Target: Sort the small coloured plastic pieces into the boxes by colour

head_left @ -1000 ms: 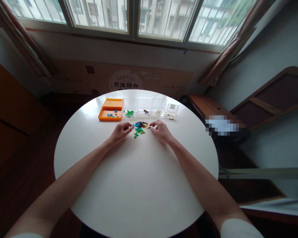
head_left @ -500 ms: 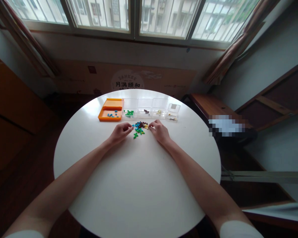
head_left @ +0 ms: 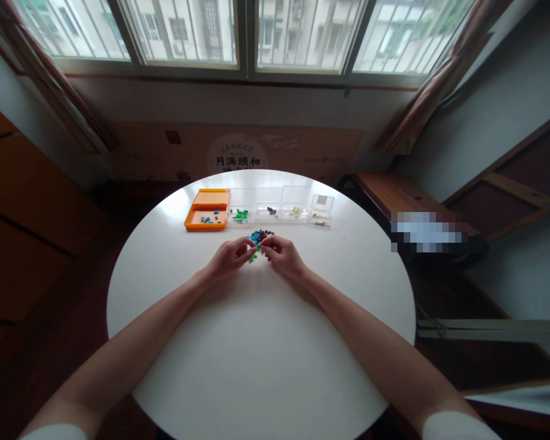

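Note:
A small heap of plastic building bricks, with blue bricks [head_left: 252, 236], dark brown bricks [head_left: 264, 234] and green bricks [head_left: 253, 258], lies on the white round table [head_left: 261, 342]. My left hand [head_left: 230, 256] is at the heap's near left side, thumb and forefinger brought together. Facing it closely from the right, my right hand [head_left: 285, 256] is closed in a pinch over the near part of the heap. A bit of green shows between the two sets of fingertips. Whatever the fingers hold is too small to make out, and the right hand hides part of the heap.
Behind the heap stands an orange box [head_left: 205, 227] holding several blue bricks. Beside it sit clear compartments with green pieces [head_left: 241, 214], dark pieces [head_left: 272, 211] and cream pieces [head_left: 294, 211]. A small clear box [head_left: 321, 217] ends the row. A wooden chair [head_left: 385, 192] stands right of the table.
My right hand has moved left and nearer to me, from the heap's right edge to its front. My left hand has shifted slightly right and nearer. The view has tilted slightly.

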### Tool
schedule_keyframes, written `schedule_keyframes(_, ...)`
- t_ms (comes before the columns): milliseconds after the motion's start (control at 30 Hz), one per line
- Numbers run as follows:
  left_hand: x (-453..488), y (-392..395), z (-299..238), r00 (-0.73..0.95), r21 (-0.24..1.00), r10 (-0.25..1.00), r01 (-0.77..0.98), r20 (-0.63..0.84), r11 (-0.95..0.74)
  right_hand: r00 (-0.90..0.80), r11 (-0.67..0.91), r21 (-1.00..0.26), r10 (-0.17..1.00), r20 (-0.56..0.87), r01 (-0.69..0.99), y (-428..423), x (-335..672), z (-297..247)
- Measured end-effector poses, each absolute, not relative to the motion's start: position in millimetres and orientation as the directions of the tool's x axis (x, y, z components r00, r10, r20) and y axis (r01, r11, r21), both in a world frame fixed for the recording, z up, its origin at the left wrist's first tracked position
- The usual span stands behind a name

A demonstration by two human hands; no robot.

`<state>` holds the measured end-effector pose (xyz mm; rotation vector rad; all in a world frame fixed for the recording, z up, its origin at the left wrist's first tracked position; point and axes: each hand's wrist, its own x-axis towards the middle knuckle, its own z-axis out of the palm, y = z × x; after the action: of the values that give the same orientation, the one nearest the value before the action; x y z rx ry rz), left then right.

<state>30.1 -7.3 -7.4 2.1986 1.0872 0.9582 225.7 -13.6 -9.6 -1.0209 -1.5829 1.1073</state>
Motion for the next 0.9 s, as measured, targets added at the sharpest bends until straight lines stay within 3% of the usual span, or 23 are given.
schedule_keyframes(200,34.8,-9.6,-5.6,0.51,0.627,0.781,0.487,0.361,-0.608,-0.255,0.211,-0.975,0.949,0.186,0.072,-11.1,230.0,-12.1)
schedule_keyframes(667,28.8,-6.1,-15.3,0.437,0.599,0.784,0.508,0.44,-0.619,-0.251,0.165,-0.982,0.95,0.185,-0.097,-14.3,223.1,-11.1)
schedule_keyframes(900,27.7,-7.0,-15.0,0.456,0.612,0.773,0.478,0.441,-0.631,-0.237,0.167,-0.986,0.957,0.167,-0.019,-14.7,225.3,-7.3)
